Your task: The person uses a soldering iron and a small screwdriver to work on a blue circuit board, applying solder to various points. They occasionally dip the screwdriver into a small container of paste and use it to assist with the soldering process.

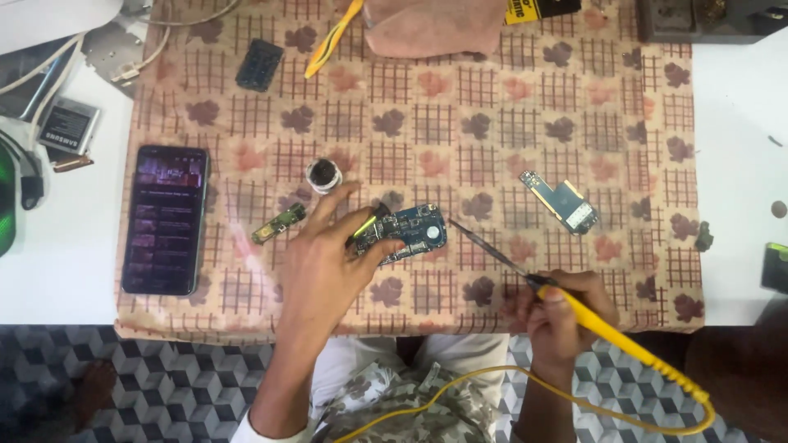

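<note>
While the blue board lies on the cloth near the middle of the table, the left hand rests on its left end. The fingers are spread out and bent a little, and the fingertips press the board down. It does not grip anything.

The right hand is closed around a yellow iron. The thin metal tip points up and left and stops just beside the board's right edge. I cannot tell if it touches. A yellow cord runs from the iron and loops down over the lap.

A small round pot sits just above the left hand. A little green strip lies to the left of the hand. A second small board lies well to the right.

A dark phone with its screen lit lies at the cloth's left edge. A black part and a yellow tool lie near the top, next to a pink rag.
</note>
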